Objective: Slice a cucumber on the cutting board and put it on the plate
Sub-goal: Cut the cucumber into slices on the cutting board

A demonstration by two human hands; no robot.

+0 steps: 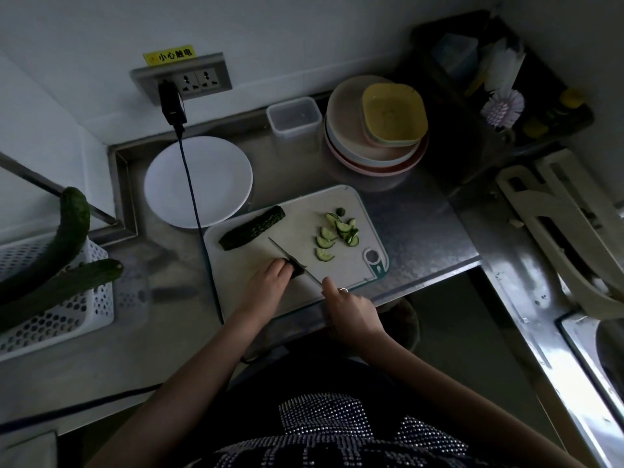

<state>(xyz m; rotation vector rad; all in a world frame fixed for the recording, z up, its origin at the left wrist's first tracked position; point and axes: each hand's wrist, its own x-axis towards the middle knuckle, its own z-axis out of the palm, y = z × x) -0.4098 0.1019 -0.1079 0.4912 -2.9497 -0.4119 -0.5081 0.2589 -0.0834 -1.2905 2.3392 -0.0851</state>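
The right hand (347,304) grips a knife (290,261) over the cutting board (256,258), the left hand (270,282) apparently pinning a cucumber stub (296,269), slices (336,233) far right, plate (197,180) far left.

A yellow sticker (169,55) reads "小心触电". It sits on the wall just above the socket panel (189,79). Nothing else is legible.

arms: bare, no sleeves | right hand (351,307): ring | garment: dark, pale dotted pattern

Brushed steel counter (415,228); matt plastic board (297,231); glossy plate (216,184)
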